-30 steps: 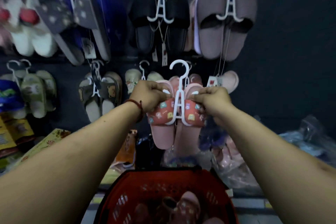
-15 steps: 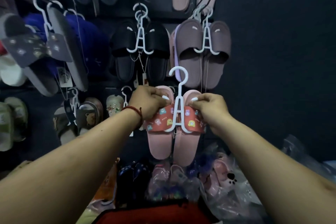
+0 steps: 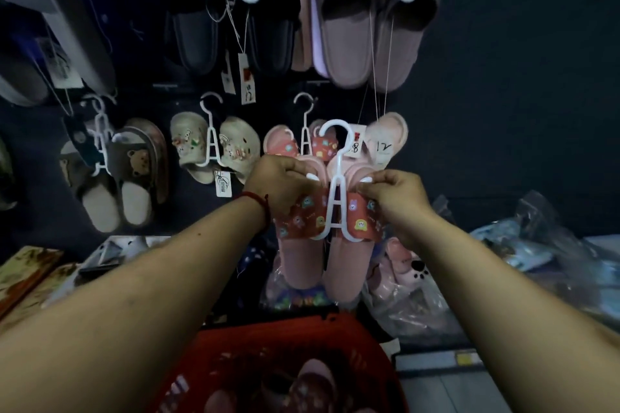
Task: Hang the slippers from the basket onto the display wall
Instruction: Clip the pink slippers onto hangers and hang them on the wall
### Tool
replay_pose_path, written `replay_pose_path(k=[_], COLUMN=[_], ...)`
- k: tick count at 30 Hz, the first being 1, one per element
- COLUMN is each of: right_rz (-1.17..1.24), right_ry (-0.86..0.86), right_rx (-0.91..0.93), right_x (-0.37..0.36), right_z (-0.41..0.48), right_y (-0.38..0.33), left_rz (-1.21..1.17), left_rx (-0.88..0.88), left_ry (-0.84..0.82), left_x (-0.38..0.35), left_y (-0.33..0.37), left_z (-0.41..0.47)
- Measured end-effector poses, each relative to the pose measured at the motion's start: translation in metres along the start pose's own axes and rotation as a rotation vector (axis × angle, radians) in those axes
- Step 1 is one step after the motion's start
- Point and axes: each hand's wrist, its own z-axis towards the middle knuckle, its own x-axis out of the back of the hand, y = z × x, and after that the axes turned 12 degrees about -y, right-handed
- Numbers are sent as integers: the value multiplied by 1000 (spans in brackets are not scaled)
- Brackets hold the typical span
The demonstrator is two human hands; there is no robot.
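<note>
A pair of pink slippers (image 3: pixel 302 261) with red cartoon-print bands hangs on a white plastic hanger (image 3: pixel 337 184), held upright in front of the dark display wall (image 3: pixel 503 77). My left hand (image 3: pixel 278 184) grips the left slipper's upper edge. My right hand (image 3: pixel 396 194) grips the right slipper's upper edge. The hanger's hook is free, just in front of an identical pink pair (image 3: pixel 288 144) hanging on the wall. Below, the red basket (image 3: pixel 335 339) holds more pink slippers (image 3: pixel 315 382).
The wall carries black slippers (image 3: pixel 198 40), mauve slippers (image 3: pixel 349 37), beige slippers (image 3: pixel 189 144) and brown bear slippers (image 3: pixel 134 178), with price tags (image 3: pixel 246 77) dangling. Bagged slippers (image 3: pixel 412 275) and plastic packets (image 3: pixel 536 245) lie on the shelf below; boxes (image 3: pixel 23 275) sit at left.
The view has dropped and closed in on the lower row, bringing the basket back into sight. My hands still hold the same pair, its hook now near the identical pink pair.
</note>
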Motion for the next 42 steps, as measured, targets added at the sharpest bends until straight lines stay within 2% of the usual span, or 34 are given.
replay_pose_path(k=[12, 26, 33, 42], right_rz=[2, 51, 19, -71], right_ry=[-7, 13, 78, 140], right_rx=[-13, 42, 3, 38], right_x=[-7, -34, -42, -58], right_z=[25, 71, 101, 165], right_y=[20, -33, -23, 8], left_rz=[-8, -42, 18, 151], left_rx=[-14, -12, 22, 43], left_ry=[-1, 51, 59, 109], left_x=[-6, 47, 43, 39], left_y=[-29, -1, -14, -49], left_z=[16, 60, 84, 145])
